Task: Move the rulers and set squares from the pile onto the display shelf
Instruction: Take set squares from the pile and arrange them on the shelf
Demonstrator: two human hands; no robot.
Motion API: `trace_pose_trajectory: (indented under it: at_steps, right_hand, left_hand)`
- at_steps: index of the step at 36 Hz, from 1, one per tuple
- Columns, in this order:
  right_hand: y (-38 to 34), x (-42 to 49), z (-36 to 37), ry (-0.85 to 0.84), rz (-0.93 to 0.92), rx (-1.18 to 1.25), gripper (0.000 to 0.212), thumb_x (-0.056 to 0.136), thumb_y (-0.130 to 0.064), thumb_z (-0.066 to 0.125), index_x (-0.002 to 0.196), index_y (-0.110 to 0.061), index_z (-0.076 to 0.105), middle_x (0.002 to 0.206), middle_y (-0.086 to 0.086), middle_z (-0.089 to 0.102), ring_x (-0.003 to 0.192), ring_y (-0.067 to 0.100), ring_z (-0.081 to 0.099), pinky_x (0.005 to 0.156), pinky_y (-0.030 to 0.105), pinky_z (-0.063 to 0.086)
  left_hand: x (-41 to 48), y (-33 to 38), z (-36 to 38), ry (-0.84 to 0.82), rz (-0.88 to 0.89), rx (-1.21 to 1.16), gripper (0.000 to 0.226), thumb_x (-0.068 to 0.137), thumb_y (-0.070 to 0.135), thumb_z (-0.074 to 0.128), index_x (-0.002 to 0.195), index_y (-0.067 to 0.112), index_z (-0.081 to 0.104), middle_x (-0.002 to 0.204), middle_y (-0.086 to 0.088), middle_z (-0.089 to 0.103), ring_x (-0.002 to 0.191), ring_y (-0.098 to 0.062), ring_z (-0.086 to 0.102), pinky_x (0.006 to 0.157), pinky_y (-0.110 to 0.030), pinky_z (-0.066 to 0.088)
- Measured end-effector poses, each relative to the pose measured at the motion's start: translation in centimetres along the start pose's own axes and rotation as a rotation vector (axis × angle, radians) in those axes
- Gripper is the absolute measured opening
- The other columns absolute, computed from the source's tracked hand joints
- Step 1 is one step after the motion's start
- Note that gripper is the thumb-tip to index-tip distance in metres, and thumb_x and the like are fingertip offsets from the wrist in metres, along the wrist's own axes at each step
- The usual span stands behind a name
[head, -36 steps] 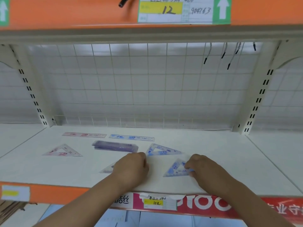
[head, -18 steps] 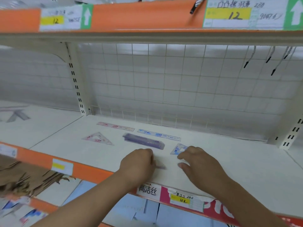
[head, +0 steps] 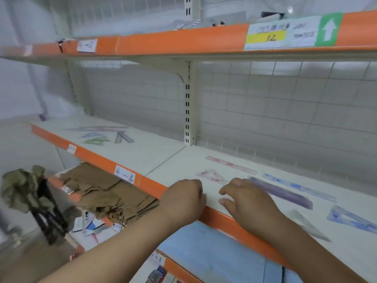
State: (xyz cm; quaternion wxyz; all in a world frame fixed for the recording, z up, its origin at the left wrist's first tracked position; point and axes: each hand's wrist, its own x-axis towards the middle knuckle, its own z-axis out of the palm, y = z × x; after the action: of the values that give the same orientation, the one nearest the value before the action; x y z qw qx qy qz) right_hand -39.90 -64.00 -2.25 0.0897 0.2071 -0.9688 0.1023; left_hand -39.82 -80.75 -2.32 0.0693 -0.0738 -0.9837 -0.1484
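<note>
1. Both hands sit low at the front lip of the display shelf (head: 175,160). The left hand (head: 183,199) is curled into a loose fist with nothing showing in it. The right hand (head: 251,201) lies palm down, fingers relaxed and slightly spread, gripping nothing.
2. Neither hand touches a ruler. Empty hands at the edge suggest one piece is set down and the next fetch is due.
3. This bay holds a pink ruler (head: 231,165), a pink set square (head: 212,176), a purple ruler (head: 281,193), a blue ruler (head: 297,187), a blue set square (head: 350,219) and a blurred clear set square (head: 310,225).
4. Each lies flat and apart from its neighbours, the rulers mostly behind and the set squares in front, probably so a shopper can see every one.
5. The pile (head: 102,134) lies in the next bay to the left, its pieces overlapping at odd angles, well apart from both hands, so work remains.
6. Thin plastic lying flat on a smooth shelf is probably hard to pinch, so lifting a corner first would likely help.
</note>
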Motion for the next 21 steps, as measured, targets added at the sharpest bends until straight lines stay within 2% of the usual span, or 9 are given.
trace_pose_trajectory:
  at_steps: [11,17,21]
  right_hand:
    - [-14.4,9.8,4.3,-0.001,-0.139,0.013,0.032,0.096,-0.04,0.041,0.125,-0.031,0.052,0.124,-0.008,0.05,0.12,0.013,0.042,0.089,0.026,0.039]
    - [-20.4,15.2,6.7,-0.005,-0.226,0.013,0.031,0.096,-0.042,0.041,0.123,-0.032,0.053,0.119,-0.009,0.052,0.114,0.012,0.045,0.083,0.026,0.04]
    - [-23.4,18.9,8.0,0.0,-0.277,0.028,0.031,0.097,-0.041,0.041,0.123,-0.031,0.055,0.119,-0.009,0.053,0.114,0.012,0.045,0.084,0.026,0.04]
  left_hand:
    - [-1.4,-17.1,-5.5,0.054,-0.1,0.018,0.023,0.095,0.033,0.045,0.098,0.016,0.059,0.097,-0.002,0.065,0.09,-0.023,0.059,0.069,-0.029,0.045]
    - [-1.3,-24.5,-7.7,0.084,-0.182,0.0,0.025,0.097,0.035,0.042,0.096,0.016,0.059,0.094,-0.002,0.064,0.088,-0.022,0.059,0.067,-0.029,0.045]
    - [-0.4,-28.6,-8.5,0.103,-0.232,-0.004,0.024,0.097,0.035,0.043,0.095,0.017,0.059,0.093,-0.001,0.064,0.087,-0.02,0.06,0.069,-0.032,0.049]
